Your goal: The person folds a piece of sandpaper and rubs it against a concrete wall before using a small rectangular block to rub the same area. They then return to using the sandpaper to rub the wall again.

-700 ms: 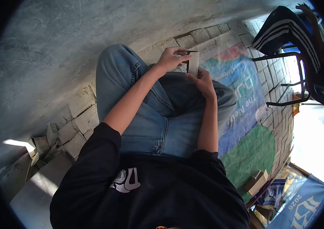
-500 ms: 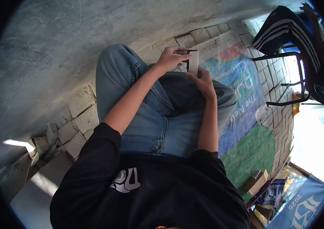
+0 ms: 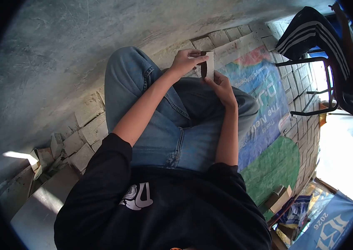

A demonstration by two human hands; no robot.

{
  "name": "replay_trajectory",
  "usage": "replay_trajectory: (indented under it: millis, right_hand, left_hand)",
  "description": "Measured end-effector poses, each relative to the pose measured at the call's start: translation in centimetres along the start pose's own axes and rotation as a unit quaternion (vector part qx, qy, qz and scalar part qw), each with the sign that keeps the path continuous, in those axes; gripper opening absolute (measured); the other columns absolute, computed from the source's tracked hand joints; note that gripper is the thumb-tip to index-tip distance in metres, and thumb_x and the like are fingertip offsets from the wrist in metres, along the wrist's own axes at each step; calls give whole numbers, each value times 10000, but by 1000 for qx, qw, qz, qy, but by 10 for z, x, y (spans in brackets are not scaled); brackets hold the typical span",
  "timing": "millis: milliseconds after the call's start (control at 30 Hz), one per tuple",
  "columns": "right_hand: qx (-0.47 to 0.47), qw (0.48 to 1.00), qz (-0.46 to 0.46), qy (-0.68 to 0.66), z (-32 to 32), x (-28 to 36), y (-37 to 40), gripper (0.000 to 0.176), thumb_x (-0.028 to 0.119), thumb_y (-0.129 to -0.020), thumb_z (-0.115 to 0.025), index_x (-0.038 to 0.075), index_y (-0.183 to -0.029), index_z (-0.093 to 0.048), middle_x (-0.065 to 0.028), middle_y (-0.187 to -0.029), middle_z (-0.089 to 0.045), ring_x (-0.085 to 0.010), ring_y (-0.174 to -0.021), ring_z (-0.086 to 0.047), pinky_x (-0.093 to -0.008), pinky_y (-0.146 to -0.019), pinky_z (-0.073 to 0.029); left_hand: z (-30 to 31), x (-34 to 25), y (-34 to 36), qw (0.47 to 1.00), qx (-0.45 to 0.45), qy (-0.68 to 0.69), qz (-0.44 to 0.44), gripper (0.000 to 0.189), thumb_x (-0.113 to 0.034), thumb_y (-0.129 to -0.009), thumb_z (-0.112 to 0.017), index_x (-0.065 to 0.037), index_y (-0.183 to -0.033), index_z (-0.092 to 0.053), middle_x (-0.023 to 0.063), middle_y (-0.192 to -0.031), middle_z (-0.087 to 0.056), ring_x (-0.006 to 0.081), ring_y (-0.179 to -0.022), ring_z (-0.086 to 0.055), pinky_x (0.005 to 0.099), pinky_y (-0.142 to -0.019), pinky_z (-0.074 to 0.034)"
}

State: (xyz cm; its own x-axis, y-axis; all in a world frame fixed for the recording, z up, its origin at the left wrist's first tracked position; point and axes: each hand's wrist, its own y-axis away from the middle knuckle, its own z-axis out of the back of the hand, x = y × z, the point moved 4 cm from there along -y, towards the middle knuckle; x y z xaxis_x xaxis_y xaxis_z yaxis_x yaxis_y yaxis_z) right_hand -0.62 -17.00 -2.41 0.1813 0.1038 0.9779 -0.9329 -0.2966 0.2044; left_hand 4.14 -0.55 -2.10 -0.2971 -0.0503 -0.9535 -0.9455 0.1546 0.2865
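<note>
A small white piece with a dark brown side [image 3: 210, 66], like folded card, is held up above my crossed legs in jeans [image 3: 143, 112]. My left hand [image 3: 187, 61] pinches its upper left part, with the thumb over the dark side. At its lower end, the fingers and thumb of my right hand [image 3: 221, 86] close on the white part. The inside of the piece is too small to make out.
A printed banner [image 3: 264, 108] lies on the brick floor, with a cardboard box [image 3: 279, 199] near its lower end. At the right, another person's striped trouser leg [image 3: 309, 31] shows by a black metal chair frame [image 3: 330, 83]. A grey wall [image 3: 68, 54] rises at the left.
The held piece has shifted slightly left and turned, so more of its dark side shows. Both hands have moved slightly with it and keep their hold.
</note>
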Motion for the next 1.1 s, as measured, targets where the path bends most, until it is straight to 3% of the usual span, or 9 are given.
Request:
replay_trajectory:
  millis: [167,700,767,1100]
  right_hand:
    - [-29,1000,-7,8,3,2,1,301,131,-828,-661,-52,-1052,-578,-52,-827,-646,-91,-739,-590,-230,-673,-473]
    - [-36,999,-9,30,5,-1,1,336,113,-814,-675,-79,-1068,-567,-57,-825,-641,-91,-720,-587,-227,-653,-477]
    - [-46,999,-3,-6,2,3,2,323,110,-816,-670,-75,-1061,-569,-53,-818,-640,-89,-719,-586,-227,-649,-475]
    - [-48,998,-5,39,7,-2,1,307,112,-816,-670,-65,-1050,-580,-50,-817,-639,-86,-712,-583,-230,-642,-476]
  left_hand:
    - [-1,0,1,1000,1,23,4,595,-337,-709,-778,75,-1086,-575,125,-963,-654,167,-838,-651,255,-668,-499]
    - [-4,-7,8,999,41,15,27,542,-314,-759,-739,39,-1133,-567,99,-1006,-648,156,-857,-656,251,-696,-495]
    - [-4,-7,7,999,14,27,-14,498,-294,-743,-756,58,-1056,-594,102,-917,-666,145,-771,-660,235,-641,-490]
    - [-5,-9,8,999,38,4,23,536,-324,-762,-736,26,-1134,-574,93,-990,-646,160,-848,-652,254,-698,-496]
